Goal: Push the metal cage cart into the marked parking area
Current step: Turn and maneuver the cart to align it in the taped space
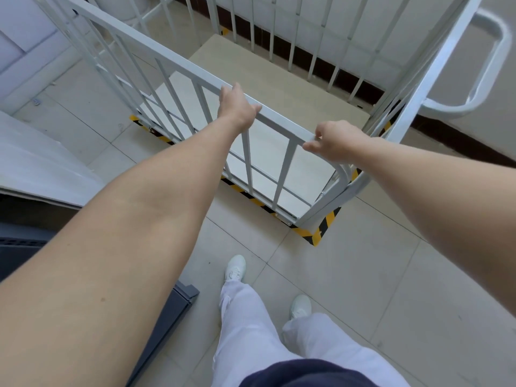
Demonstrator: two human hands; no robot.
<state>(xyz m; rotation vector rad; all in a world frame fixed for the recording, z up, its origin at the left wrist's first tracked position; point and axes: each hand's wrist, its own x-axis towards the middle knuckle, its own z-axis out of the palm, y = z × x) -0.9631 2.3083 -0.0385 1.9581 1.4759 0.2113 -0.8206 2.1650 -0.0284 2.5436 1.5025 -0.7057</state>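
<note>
Leftmost, a grey panel (39, 169) lies low beside the tiled floor (363, 275), with a dark grey unit (167, 311) at the lower left edge. Next comes the white cart (178, 65), its barred side running from upper left down toward the centre. The left hand (237, 107) is closed over the cart's top rail (139, 41), fingers curled around the far side, thumb on the near side. Below it, the cart's pale base sits inside a rectangle of black-and-yellow tape (321, 230), whose near edge and right corner show just outside the cart's bottom frame. Further right, the right hand (335, 141) grips the same rail at its rounded corner, fingers wrapped over the bar. At the far right, a looped handle (491, 65) sticks out from the cart's end, near a wall with a dark skirting. Two white shoes (236, 268) stand on the tiles behind the cart.
</note>
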